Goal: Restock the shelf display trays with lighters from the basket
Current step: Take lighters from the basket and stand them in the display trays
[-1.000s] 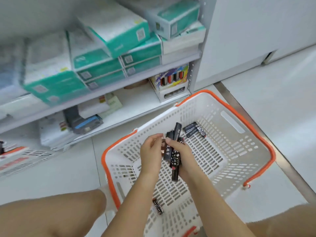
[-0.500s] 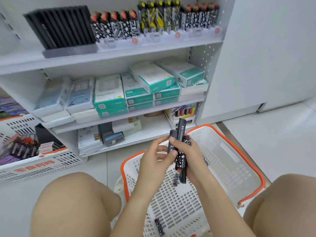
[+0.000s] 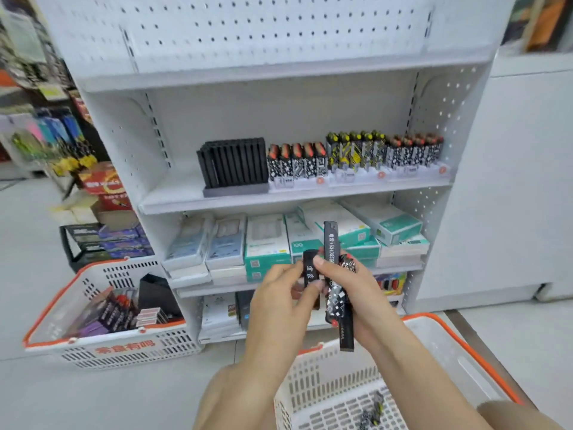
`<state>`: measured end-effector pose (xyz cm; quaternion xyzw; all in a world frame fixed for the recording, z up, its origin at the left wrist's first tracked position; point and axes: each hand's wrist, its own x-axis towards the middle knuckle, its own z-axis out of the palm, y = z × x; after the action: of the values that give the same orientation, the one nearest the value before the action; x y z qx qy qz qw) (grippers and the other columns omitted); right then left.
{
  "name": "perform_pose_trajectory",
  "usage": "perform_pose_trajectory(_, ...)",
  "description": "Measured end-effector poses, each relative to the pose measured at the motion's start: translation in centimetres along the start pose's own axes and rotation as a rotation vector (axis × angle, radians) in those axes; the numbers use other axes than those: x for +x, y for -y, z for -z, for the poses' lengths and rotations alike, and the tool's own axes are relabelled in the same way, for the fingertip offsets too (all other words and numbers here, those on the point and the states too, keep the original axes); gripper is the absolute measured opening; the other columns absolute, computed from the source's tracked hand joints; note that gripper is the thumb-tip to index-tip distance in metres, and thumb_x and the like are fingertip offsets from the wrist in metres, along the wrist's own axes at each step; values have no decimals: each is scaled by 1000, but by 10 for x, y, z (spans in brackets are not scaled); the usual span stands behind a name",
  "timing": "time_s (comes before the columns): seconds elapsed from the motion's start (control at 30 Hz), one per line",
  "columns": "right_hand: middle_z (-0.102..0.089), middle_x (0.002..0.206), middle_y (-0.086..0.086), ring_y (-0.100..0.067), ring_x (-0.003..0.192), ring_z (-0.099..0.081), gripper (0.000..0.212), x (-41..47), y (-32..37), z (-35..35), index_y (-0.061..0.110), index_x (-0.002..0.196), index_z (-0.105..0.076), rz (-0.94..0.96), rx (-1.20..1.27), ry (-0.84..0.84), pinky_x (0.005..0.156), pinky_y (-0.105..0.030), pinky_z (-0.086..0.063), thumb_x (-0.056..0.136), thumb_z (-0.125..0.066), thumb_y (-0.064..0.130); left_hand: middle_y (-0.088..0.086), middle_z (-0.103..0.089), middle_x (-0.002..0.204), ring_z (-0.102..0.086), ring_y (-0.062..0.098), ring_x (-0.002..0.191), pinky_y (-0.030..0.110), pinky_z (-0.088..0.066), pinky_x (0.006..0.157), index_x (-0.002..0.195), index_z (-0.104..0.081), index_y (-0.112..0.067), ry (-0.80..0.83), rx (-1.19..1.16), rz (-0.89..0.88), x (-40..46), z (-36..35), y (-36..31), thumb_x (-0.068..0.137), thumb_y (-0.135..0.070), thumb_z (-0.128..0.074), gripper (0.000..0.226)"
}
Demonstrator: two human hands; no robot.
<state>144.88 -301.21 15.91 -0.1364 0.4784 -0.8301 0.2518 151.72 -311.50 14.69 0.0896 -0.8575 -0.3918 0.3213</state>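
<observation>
Right now both hands are raised in front of the shelf unit, above the near basket. The right hand is closed round a bundle of lighters: one tall black lighter with white print stands highest, at least one patterned black-and-white one lies beside it, and another black one sticks out below the palm; the exact count in the bundle cannot be told. The left hand pinches one short black lighter between thumb and fingers, touching the bundle. Down in the near basket, white with an orange rim, one small cluster of patterned lighters lies on the bottom; how many cannot be told. On the middle shelf stand four display trays side by side: one black tray at the left, then three white trays of upright patterned lighters, red-topped, yellow-topped and red-topped. On the shelf below lie stacked teal and white boxes. A second white and orange basket sits on the floor to the left, holding packets
</observation>
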Motion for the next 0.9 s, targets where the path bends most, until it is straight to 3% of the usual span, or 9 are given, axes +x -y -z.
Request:
perform_pose_trajectory(0.07, -68, 81, -8, -12, 67, -65, 12, 8, 3, -11, 6, 93, -64, 4, -16, 18, 56, -21, -51, 82, -67, 5, -13, -54, 85, -59, 4, 76, 30, -52, 73, 122, -63, -29, -6, 31, -8, 9, 8, 0, 87, -21, -66, 36)
perform_pose_trajectory(0.17, -64, 69, 3, -4, 56, -59, 16, 19, 2, -20, 11, 94, -62, 3, -148, 40, 49, -16, -44, 81, -71, 9, -17, -60, 94, -62, 1, 80, 23, -51, 77, 135, -41, -47, 13, 13, 25, 23, 27, 0, 88, -18, -64, 59)
perform_pose_trajectory(0.27, -64, 63, 10, -4, 54, -56, 21, 32, 2, -18, 16, 95, -64, -40, -258, 1, 51, -18, -42, 77, -76, 16, -22, -62, 92, -62, -6, 81, 13, -50, 76, 122, -50, -46, -80, 34, -32, 58, 62, 3, 88, -14, -65, 49)
perform_pose_trajectory(0.37, -66, 70, 7, -9, 63, -58, 24, 46, 3, -11, 16, 95, -66, -153, -301, -69, 57, -23, -43, 75, -78, 20, -19, -63, 95, -61, -7, 85, 5, -44, 75, 121, -53, -41, -178, 49, -50, 114, 101, 5, 92, -18, -61, 38)
perform_pose_trajectory(0.53, -58, 66, 1, -6, 49, -54, 17, 55, -9, -16, 13, 88, -61, -319, -191, -60, 42, -19, -38, 77, -74, 17, -8, -62, 104, -51, 18, 111, 30, -38, 86, 130, -50, -33, -149, 265, -64, 186, 126, 25, 97, -27, -51, 34)
perform_pose_trajectory(0.7, -62, 62, 6, -7, 53, -55, 28, 52, -12, -22, 8, 106, -66, -313, -164, 26, 48, -16, -40, 78, -72, 10, -3, -63, 111, -41, 20, 116, 30, -27, 92, 132, -45, -26, -78, 519, -150, 201, 128, 45, 99, -27, -48, 34)
perform_pose_trajectory(0.9, -57, 59, 0, -10, 50, -50, 35, 49, -9, -23, -1, 112, -61, -313, -158, 94, 46, -15, -40, 79, -70, 6, -5, -64, 109, -42, 21, 120, 35, -28, 103, 125, -54, -24, -78, 555, -229, 209, 125, 51, 96, -26, -54, 29)
